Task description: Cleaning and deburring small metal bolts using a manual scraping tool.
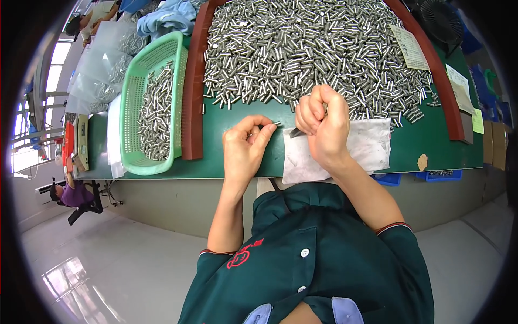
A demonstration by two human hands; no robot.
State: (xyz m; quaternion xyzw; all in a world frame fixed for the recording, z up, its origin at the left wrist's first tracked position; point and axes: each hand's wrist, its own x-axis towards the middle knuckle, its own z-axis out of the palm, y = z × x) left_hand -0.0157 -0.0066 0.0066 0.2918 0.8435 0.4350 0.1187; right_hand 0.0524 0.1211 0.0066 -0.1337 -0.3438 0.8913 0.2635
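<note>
Between the thumb and index finger of my left hand (244, 147) is a small metal pin (277, 123), its shiny end pointing right. My right hand (327, 128) is closed in a fist around a dark, flat-tipped tool (295, 132); most of the tool is hidden by the fingers. The tool's tip points left, toward the pin but apart from it. Under my right hand lies a smudged white cloth (369, 143). Beyond both hands spreads a big heap of short metal pins (313, 59) on the green tabletop (213, 129).
Red-brown rails (193, 108) (440, 92) flank the heap. Left of them stands a green plastic basket (129, 102) holding more pins. Clear plastic bags (102, 59), a scale (81, 141) and a blue cloth (167, 20) lie farther left. Paper slips (411, 48) and a fan (441, 21) are at right.
</note>
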